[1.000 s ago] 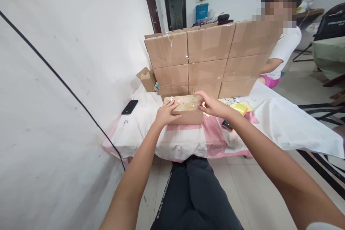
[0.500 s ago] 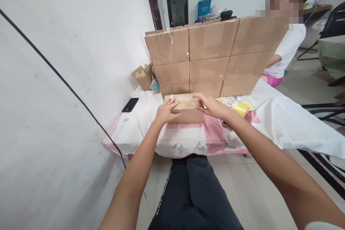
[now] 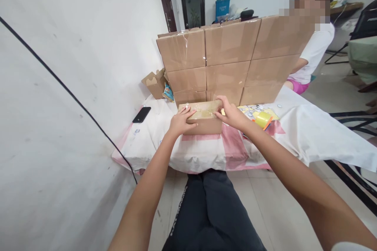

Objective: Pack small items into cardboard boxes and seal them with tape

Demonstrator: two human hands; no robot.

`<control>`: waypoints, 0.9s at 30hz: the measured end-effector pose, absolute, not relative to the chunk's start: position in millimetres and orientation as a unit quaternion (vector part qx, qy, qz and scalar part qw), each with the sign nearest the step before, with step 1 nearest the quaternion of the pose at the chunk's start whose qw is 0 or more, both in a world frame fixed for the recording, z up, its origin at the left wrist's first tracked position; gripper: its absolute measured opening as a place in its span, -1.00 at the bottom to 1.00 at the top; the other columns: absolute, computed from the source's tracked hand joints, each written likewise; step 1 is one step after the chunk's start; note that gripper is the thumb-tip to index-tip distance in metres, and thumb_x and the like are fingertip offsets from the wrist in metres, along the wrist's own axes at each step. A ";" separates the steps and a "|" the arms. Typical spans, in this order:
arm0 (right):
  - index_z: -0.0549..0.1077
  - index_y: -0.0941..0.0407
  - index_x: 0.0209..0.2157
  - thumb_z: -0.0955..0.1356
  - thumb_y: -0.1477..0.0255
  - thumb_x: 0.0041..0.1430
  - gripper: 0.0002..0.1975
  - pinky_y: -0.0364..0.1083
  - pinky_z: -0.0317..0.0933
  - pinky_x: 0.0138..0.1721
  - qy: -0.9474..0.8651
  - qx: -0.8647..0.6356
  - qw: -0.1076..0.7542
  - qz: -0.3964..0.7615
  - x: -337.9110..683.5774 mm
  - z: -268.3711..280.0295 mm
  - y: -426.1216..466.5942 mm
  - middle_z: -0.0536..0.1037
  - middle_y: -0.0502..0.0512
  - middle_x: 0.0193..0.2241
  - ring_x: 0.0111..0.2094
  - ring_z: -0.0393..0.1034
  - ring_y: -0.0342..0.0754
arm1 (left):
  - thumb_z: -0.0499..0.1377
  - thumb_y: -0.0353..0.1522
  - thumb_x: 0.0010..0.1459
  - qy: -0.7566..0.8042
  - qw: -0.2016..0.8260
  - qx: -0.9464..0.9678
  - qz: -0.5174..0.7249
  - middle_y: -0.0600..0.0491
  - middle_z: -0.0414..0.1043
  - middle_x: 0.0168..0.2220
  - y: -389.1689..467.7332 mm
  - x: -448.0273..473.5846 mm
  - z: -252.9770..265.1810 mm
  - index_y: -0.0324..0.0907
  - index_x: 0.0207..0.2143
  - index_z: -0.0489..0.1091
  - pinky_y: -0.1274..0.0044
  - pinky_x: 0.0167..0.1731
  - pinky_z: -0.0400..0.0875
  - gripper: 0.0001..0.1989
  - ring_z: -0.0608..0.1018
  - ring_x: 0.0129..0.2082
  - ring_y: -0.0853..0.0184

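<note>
A small cardboard box [image 3: 203, 126] with clear tape along its top lies on the table, close to the front edge. My left hand [image 3: 181, 120] rests on its left end, fingers spread over the top and the thumb along the front face. At the right end is my right hand [image 3: 231, 113], index finger raised and thumb near the top edge, the two apart. Its other fingers are partly hidden at the box's end. To the right, a yellow tape roll [image 3: 263, 120] on a dispenser with orange parts is partly covered by my right forearm.
Stacked cardboard boxes [image 3: 226, 43] form a wall behind the small box. A black phone [image 3: 141, 114] and an opened carton [image 3: 155, 83] with a blue packet [image 3: 168, 92] are at left. A person [image 3: 316, 51] sits behind the stack at right. A black cable [image 3: 70, 90] hangs along the wall.
My right hand has shifted slightly, its index finger lifting away from the box top and its thumb moving to the left. My left hand stays on the box, which keeps its place.
</note>
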State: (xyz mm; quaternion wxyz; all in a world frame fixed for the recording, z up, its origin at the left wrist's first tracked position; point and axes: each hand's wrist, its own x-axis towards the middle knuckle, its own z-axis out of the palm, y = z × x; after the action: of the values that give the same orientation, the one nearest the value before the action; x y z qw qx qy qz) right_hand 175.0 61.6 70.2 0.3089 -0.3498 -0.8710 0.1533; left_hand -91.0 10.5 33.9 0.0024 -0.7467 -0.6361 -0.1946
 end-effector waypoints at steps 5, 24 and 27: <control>0.32 0.06 -0.03 0.33 0.27 0.23 -0.69 -0.03 0.28 -0.13 -0.797 -0.326 0.436 0.264 162.6 66.5 87.3 0.54 0.19 -0.06 -0.04 0.42 0.08 | 0.34 -0.09 0.09 -0.637 0.005 -0.746 -0.196 0.13 0.13 0.40 10.1 -91.2 33.3 0.06 0.28 0.32 0.35 0.34 0.20 -0.29 0.18 0.42 0.14; 0.21 0.04 -0.35 0.52 0.40 -0.16 -0.57 -0.17 0.12 -0.41 -0.605 -0.462 0.425 0.490 135.5 37.0 152.4 0.36 -0.12 -0.48 -0.44 0.25 -0.16 | 0.36 -0.10 0.06 -0.621 -0.006 -0.755 -0.210 0.10 0.14 0.39 12.2 -94.0 32.8 0.08 0.27 0.34 0.29 0.32 0.23 -0.30 0.20 0.41 0.12; 0.26 0.07 -0.40 0.51 0.31 -0.11 -0.63 -0.17 0.12 -0.42 -0.593 -0.453 0.414 0.522 137.7 32.6 153.2 0.37 -0.08 -0.48 -0.44 0.25 -0.16 | 0.36 -0.10 0.06 -0.623 -0.009 -0.753 -0.211 0.09 0.15 0.39 13.2 -93.6 33.6 0.07 0.26 0.34 0.28 0.31 0.25 -0.30 0.20 0.41 0.11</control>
State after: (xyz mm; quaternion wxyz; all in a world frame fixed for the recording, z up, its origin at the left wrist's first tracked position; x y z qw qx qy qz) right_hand 137.7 153.2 32.6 0.4142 -0.4526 -0.5927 0.5218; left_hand -93.6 13.2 33.6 -0.0094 -0.7532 -0.6230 -0.2111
